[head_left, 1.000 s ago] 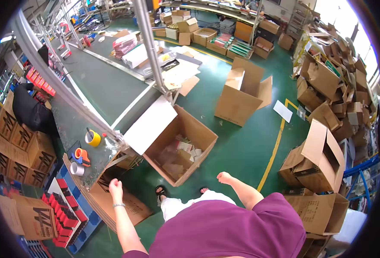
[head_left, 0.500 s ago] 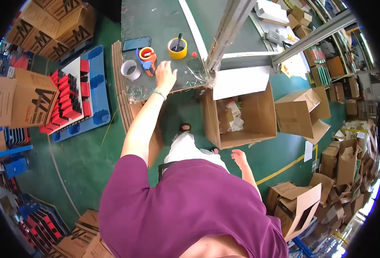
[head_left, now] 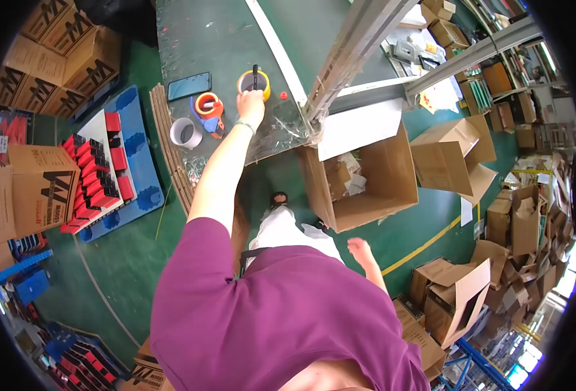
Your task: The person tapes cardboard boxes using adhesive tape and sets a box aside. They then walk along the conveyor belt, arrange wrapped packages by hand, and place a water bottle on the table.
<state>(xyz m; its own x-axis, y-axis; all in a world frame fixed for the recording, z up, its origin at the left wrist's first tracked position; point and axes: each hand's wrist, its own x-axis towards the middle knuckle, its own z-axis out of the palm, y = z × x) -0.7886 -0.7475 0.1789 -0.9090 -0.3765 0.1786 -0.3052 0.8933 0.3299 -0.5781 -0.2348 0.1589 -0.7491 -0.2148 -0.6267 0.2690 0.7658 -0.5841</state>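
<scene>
My left hand (head_left: pixel 251 107) reaches over the dark worktable (head_left: pixel 203 39), its fingers closed at the lower end of a black marker pen (head_left: pixel 255 75). The marker leans inside a yellow roll of tape (head_left: pixel 266 85); my fingers hide part of the roll's near rim. Left of this hand lie an orange and blue tape dispenser (head_left: pixel 211 117), a pale tape roll (head_left: pixel 187 133) and a phone (head_left: pixel 189 85). A small red cap (head_left: pixel 283 95) sits to the right. My right hand (head_left: pixel 359 249) hangs by my side, fingers loosely curled, with nothing visible in it.
An open cardboard box (head_left: pixel 379 195) with scraps stands right of the table, below a metal post (head_left: pixel 359 49). More opened boxes (head_left: pixel 451 153) lie farther right. At left, a blue pallet (head_left: pixel 146 176) carries red and black items (head_left: pixel 95 176). Stacked cartons (head_left: pixel 53 58) stand behind.
My left hand has moved forward from the table's near edge to the marker in the yellow tape roll, and its fingers have closed there. My right hand's fingers have curled in more.
</scene>
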